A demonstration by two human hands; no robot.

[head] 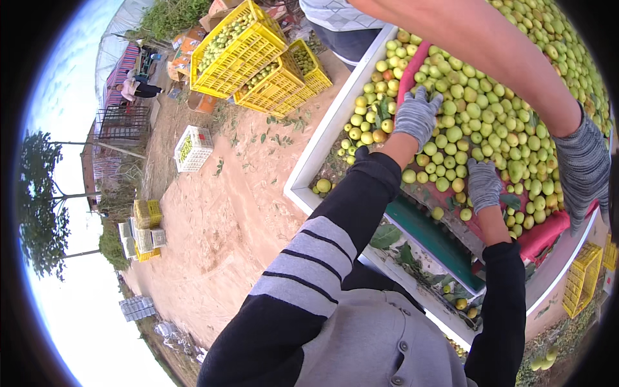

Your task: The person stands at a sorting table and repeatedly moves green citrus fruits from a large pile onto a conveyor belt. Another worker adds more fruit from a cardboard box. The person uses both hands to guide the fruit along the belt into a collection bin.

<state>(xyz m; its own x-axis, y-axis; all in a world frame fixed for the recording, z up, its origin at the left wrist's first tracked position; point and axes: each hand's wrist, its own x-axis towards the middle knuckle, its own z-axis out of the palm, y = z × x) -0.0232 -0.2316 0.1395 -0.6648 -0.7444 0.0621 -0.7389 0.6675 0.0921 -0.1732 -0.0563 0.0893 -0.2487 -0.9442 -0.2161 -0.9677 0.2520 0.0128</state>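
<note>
A large heap of small green fruits (474, 111), some tinged yellow or red, fills a white-rimmed sorting table. My left hand (418, 116), in a grey knit glove, lies on the fruits beside a red padded edge (411, 70), its fingers spread. On the near side of the heap, my right hand (483, 184), gloved alike, rests with its fingertips among fruits; whether it grips any cannot be told. Below the hands are a green board (428, 237) and a second red padded edge (544, 237). Loose leaves (386, 236) lie near the board.
A co-worker's bare forearm and gloved hand (585, 164) reach over the heap from the top right. Yellow crates (242, 53) of fruit stand at the upper left, a white crate (196, 150) on the dirt ground. Another yellow crate (582, 280) is at the right. A person (138, 90) stands far off.
</note>
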